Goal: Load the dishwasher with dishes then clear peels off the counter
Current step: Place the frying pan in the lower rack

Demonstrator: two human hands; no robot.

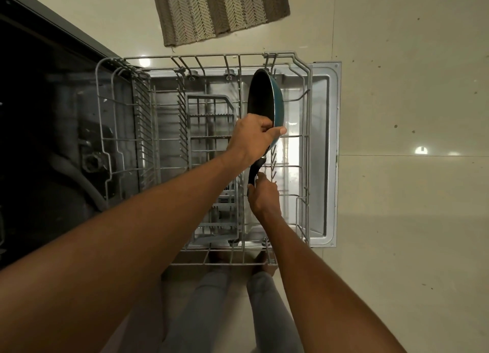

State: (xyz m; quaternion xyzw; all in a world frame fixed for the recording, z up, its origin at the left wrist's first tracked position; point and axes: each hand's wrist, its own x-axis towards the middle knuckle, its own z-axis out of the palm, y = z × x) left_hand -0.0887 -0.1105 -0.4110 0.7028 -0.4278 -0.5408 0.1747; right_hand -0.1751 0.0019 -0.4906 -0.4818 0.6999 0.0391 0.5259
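Standing a pan (262, 98) on edge in the rack's (111, 130) right side, left hand (251, 138) curled over its rim, right hand (263, 193) wrapped round the handle (254, 172) — released off the prongs, it may tip flat.

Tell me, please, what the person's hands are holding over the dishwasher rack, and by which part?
A frying pan, held on edge: the left hand grips its rim near the handle, the right hand holds the black handle's end.
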